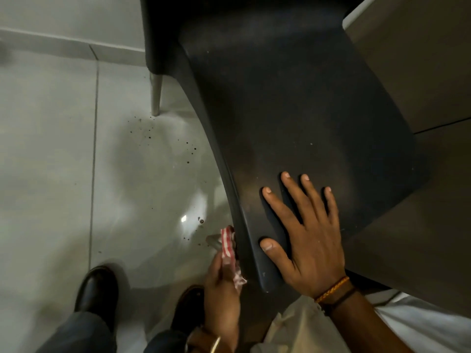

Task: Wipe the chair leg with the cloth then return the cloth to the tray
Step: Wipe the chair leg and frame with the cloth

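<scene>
A dark chair [293, 118] fills the upper right of the head view, its seat seen from above. My right hand [305, 238] lies flat on the seat's near corner, fingers spread. Just below the seat's left edge my left hand [221, 284] grips a red-and-white striped cloth [228, 247], held against the near front chair leg [214, 239], of which only a grey stub shows. A far metal leg [156, 95] stands on the floor at upper left. No tray is in view.
Pale tiled floor [63, 174] with dark specks [188, 151] lies left of the chair. My two black shoes [98, 289] stand at the bottom. A wall skirting [51, 43] runs along the top left. A brown surface [420, 72] lies right of the chair.
</scene>
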Motion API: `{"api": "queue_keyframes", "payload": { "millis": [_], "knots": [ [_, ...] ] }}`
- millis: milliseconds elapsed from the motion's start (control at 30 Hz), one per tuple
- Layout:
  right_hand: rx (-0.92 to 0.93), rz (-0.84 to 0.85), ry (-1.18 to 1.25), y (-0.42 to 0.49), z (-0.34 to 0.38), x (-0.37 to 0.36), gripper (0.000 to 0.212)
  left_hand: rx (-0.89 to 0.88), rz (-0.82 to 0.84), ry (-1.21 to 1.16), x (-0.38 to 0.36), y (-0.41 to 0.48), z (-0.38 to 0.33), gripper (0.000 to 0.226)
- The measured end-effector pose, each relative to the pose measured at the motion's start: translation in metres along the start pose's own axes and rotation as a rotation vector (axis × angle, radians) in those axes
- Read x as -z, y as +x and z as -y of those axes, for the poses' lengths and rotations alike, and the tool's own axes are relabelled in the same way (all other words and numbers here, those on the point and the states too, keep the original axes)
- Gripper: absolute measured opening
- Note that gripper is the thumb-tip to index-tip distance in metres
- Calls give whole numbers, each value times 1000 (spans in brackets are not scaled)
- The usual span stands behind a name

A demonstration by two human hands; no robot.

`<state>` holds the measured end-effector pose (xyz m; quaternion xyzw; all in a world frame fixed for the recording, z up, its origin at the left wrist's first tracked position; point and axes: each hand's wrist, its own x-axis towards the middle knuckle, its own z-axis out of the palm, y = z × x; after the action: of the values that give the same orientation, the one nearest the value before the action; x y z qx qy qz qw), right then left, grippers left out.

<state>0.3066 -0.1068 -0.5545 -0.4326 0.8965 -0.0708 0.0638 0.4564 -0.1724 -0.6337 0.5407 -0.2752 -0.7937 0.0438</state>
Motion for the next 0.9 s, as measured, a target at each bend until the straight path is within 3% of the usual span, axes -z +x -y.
{"api": "queue_keyframes", "payload": {
  "millis": [100, 233, 400, 567, 733, 900],
  "knots": [
    [-5, 41, -4, 0, -1, 1, 73, 48, -93, -175, -18, -36, -12, 26],
    [-18, 106, 2, -1, -1, 4, 73, 130, -173, -222, -24, -46, -30, 27],
    [-71, 197, 17, 5, 8, 13, 73, 238, -51, -154, -4, -39, -54, 31],
    [-54, 203, 146, 76, 24, 20, 74, 49, 75, -83, 24, -5, -116, 45],
    [-27, 205, 137, 187, 44, 19, 83, -169, -39, 30, 49, 53, -197, 35],
    [-23, 263, 131, 229, 59, 12, 91, -306, -87, 35, 46, 97, -262, 33]
  ]
}}
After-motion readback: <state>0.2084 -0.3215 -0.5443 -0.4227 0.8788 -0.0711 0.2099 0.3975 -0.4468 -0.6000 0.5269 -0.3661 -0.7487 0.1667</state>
